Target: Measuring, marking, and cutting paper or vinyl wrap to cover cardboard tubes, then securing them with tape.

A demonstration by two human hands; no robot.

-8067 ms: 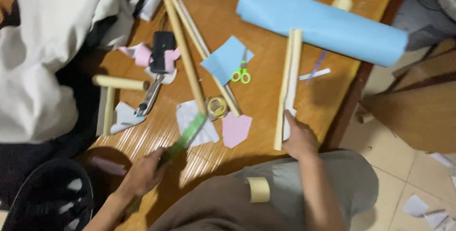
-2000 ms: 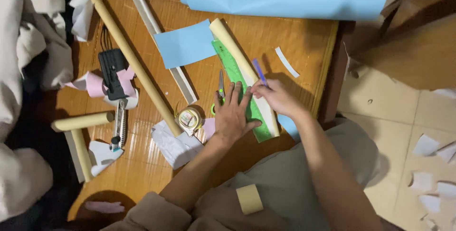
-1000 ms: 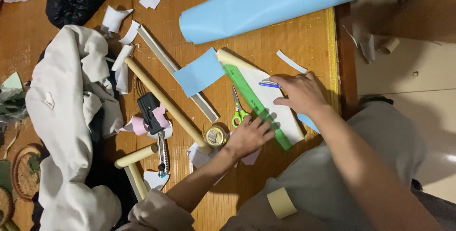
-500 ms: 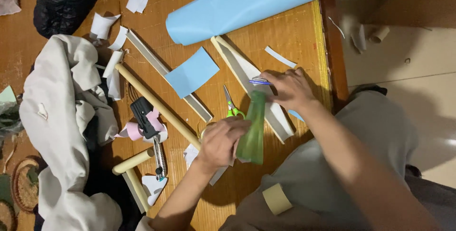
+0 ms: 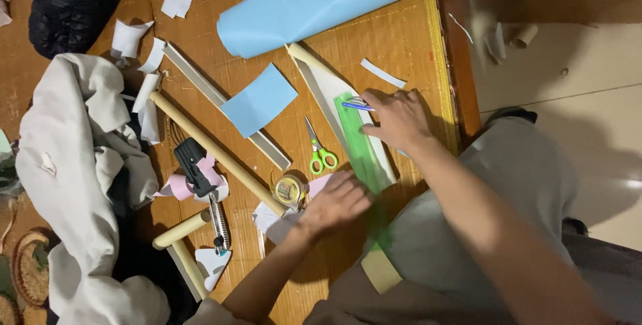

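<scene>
Now, your left hand point(image 5: 341, 201) flat, fingers spread, grip released, pressing near end of green ruler point(image 5: 361, 148). Ruler lies along white paper strip point(image 5: 334, 101) near right edge of worktop point(image 5: 401, 37), its near end overhanging your lap. Your right hand point(image 5: 398, 118) clenched on blue pen point(image 5: 356, 105), tip against ruler's far end. Green-handled scissors point(image 5: 319, 151) just left of strip; tape roll point(image 5: 289, 190) beside left hand. Blue paper roll point(image 5: 334, 1) across far edge.
</scene>
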